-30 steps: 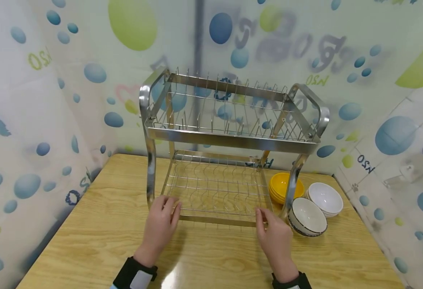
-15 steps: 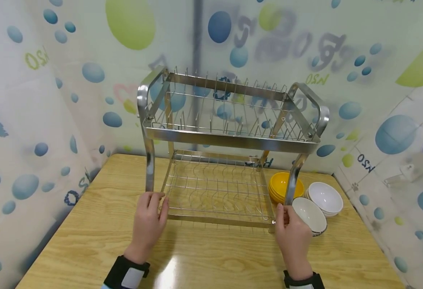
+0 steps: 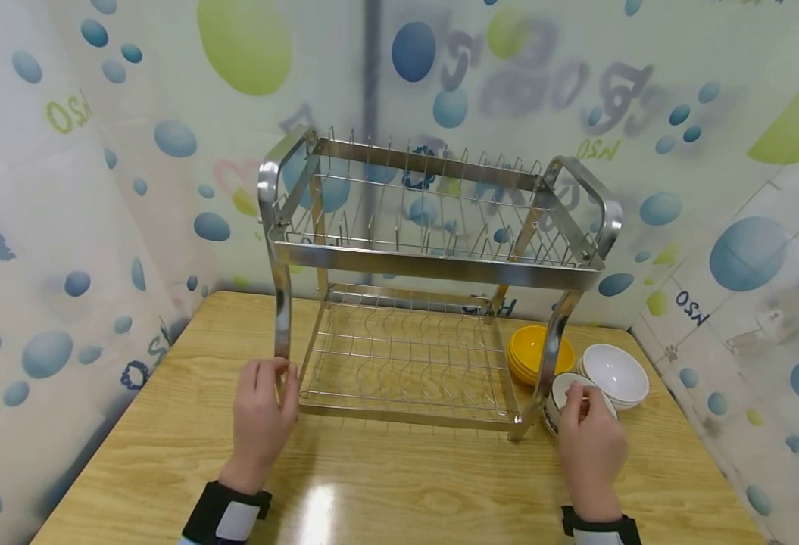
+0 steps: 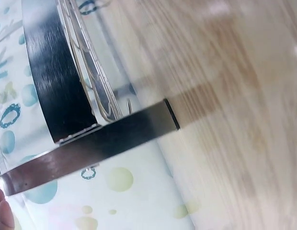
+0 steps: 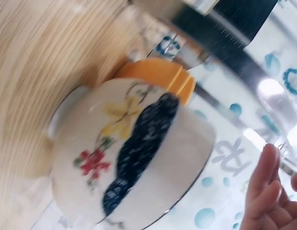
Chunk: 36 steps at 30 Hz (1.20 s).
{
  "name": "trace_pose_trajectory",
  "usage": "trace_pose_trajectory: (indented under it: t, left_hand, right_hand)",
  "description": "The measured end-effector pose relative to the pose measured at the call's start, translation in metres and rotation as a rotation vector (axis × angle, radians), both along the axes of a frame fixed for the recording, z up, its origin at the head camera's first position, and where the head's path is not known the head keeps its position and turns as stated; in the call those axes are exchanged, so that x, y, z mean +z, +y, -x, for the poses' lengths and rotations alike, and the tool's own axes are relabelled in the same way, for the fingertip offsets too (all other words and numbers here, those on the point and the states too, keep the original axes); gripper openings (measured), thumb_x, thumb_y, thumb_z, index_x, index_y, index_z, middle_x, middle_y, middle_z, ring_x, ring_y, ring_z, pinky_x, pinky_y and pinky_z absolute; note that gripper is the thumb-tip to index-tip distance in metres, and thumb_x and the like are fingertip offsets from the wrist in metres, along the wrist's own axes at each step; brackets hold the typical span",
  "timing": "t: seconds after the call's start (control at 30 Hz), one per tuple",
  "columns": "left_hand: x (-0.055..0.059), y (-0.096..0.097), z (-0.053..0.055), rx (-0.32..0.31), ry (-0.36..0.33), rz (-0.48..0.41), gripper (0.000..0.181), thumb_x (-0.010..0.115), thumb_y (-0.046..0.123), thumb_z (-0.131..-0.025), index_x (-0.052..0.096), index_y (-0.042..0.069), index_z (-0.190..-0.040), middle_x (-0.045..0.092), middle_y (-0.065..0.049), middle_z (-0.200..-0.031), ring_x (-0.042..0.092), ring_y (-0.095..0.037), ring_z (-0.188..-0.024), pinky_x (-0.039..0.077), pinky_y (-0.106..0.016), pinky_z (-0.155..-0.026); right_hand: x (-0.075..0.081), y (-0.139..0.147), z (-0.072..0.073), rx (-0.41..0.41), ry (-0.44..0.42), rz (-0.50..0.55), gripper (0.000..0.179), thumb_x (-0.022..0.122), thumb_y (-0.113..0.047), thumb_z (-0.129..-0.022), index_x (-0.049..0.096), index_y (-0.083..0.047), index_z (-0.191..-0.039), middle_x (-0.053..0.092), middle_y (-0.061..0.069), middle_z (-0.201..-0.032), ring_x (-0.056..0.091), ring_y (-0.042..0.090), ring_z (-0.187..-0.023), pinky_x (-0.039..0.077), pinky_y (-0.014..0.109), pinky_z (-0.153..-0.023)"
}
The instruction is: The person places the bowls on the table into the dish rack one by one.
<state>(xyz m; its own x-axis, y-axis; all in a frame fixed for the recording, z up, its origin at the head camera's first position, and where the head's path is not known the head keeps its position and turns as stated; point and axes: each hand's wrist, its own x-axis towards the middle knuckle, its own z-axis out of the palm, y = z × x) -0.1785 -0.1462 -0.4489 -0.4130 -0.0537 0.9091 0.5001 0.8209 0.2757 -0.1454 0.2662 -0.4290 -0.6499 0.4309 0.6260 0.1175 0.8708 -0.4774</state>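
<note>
A two-tier metal dish rack point(image 3: 433, 261) stands on the wooden table. My left hand point(image 3: 260, 420) is at its left front leg, fingertips overlapping the leg in the head view. In the left wrist view only a bit of the fingers point(image 4: 4, 213) shows, close beside the leg point(image 4: 105, 148). My right hand point(image 3: 591, 446), fingers loosely bent and holding nothing, is right of the right front leg. It overlaps the white dark-rimmed bowls point(image 3: 563, 390) in the head view. The right wrist view shows their flower-painted side point(image 5: 91, 143), the fingers point(image 5: 263, 187) apart from it.
Orange bowls point(image 3: 535, 350) are stacked behind the rack's right leg. White bowls point(image 3: 616, 372) stand in another stack at the right. A curtain point(image 3: 126, 189) with blue and green spots hangs behind and beside the wooden table point(image 3: 406, 492).
Both hands have moved outward from the lower shelf's front rail to the front legs. My right hand has then left its leg and moved right, over the dark-rimmed bowls. The rack looks unmoved.
</note>
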Motion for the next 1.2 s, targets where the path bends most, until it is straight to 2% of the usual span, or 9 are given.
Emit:
trace_pose_trajectory:
  t: [0.2,0.37,0.5,0.63,0.77,0.9,1.03,1.1,1.2]
  left_hand:
    - [0.002,-0.006,0.002,0.014,-0.008,-0.02,0.014,0.061,0.004,-0.084,0.06,-0.008,-0.091,0.054,-0.019,-0.082,0.054,-0.029,-0.074,0.044,-0.036,-0.06]
    - [0.003,-0.011,0.006,0.042,-0.02,-0.038,0.014,0.061,0.003,-0.084,0.06,-0.009,-0.091,0.054,-0.02,-0.082,0.054,-0.031,-0.075,0.044,-0.035,-0.061]
    - [0.002,-0.015,0.009,0.065,-0.021,-0.054,0.012,0.062,0.001,-0.084,0.06,-0.009,-0.091,0.054,-0.02,-0.082,0.054,-0.031,-0.075,0.041,-0.031,-0.063]
    - [0.0,-0.019,0.013,0.075,-0.032,-0.082,0.01,0.062,-0.001,-0.084,0.06,-0.008,-0.091,0.054,-0.02,-0.083,0.054,-0.032,-0.075,0.037,-0.028,-0.066]
    - [-0.006,-0.023,0.015,0.094,-0.091,-0.097,0.009,0.061,-0.001,-0.086,0.059,-0.008,-0.09,0.053,-0.021,-0.084,0.053,-0.032,-0.077,0.039,-0.033,-0.066]
    - [-0.011,-0.028,0.017,0.116,-0.165,-0.086,0.012,0.058,0.002,-0.089,0.058,-0.01,-0.092,0.052,-0.023,-0.086,0.051,-0.034,-0.078,0.041,-0.042,-0.065]
    - [-0.013,-0.032,0.02,0.133,-0.226,-0.08,0.015,0.057,0.004,-0.092,0.057,-0.011,-0.094,0.051,-0.024,-0.088,0.049,-0.037,-0.079,0.041,-0.045,-0.064]
    - [-0.014,-0.033,0.02,0.145,-0.264,-0.077,0.016,0.058,0.005,-0.092,0.057,-0.01,-0.095,0.051,-0.025,-0.089,0.049,-0.038,-0.079,0.041,-0.045,-0.064]
    - [-0.013,-0.034,0.02,0.151,-0.317,-0.077,0.018,0.057,0.007,-0.093,0.058,-0.01,-0.097,0.052,-0.026,-0.091,0.05,-0.039,-0.081,0.042,-0.047,-0.065]
  right_hand:
    - [-0.002,0.015,0.003,-0.066,-0.069,0.01,0.041,0.043,-0.032,-0.1,0.062,0.004,-0.094,0.066,0.02,-0.072,0.061,0.034,-0.059,0.035,0.035,-0.043]
    - [-0.002,0.023,0.004,-0.121,-0.122,0.021,0.038,0.047,-0.031,-0.098,0.06,0.004,-0.098,0.066,0.023,-0.084,0.063,0.037,-0.067,0.036,0.037,-0.042]
    - [-0.003,0.029,0.003,-0.145,-0.157,0.071,0.034,0.051,-0.027,-0.095,0.058,0.006,-0.102,0.061,0.024,-0.092,0.058,0.043,-0.08,0.04,0.046,-0.052]
    - [-0.005,0.038,0.003,-0.177,-0.306,0.157,0.039,0.048,-0.026,-0.094,0.051,0.01,-0.11,0.051,0.033,-0.106,0.046,0.05,-0.097,0.041,0.058,-0.068]
    - [-0.008,0.048,0.003,-0.198,-0.502,0.209,0.052,0.045,-0.028,-0.093,0.04,0.018,-0.117,0.04,0.044,-0.112,0.037,0.058,-0.104,0.039,0.065,-0.075]
    - [-0.011,0.056,0.004,-0.204,-0.653,0.223,0.056,0.043,-0.03,-0.093,0.036,0.022,-0.113,0.043,0.045,-0.103,0.045,0.058,-0.096,0.044,0.06,-0.069]
    - [-0.012,0.065,0.006,-0.189,-0.783,0.223,0.049,0.039,-0.031,-0.093,0.049,0.017,-0.092,0.054,0.03,-0.076,0.056,0.041,-0.068,0.044,0.043,-0.05]
    - [-0.01,0.069,0.005,-0.153,-0.811,0.239,0.045,0.038,-0.027,-0.092,0.055,0.012,-0.077,0.056,0.02,-0.063,0.054,0.032,-0.059,0.041,0.036,-0.046]
    - [-0.009,0.075,0.004,-0.083,-0.786,0.243,0.04,0.04,-0.02,-0.087,0.058,0.008,-0.066,0.057,0.014,-0.056,0.053,0.029,-0.057,0.039,0.032,-0.046]
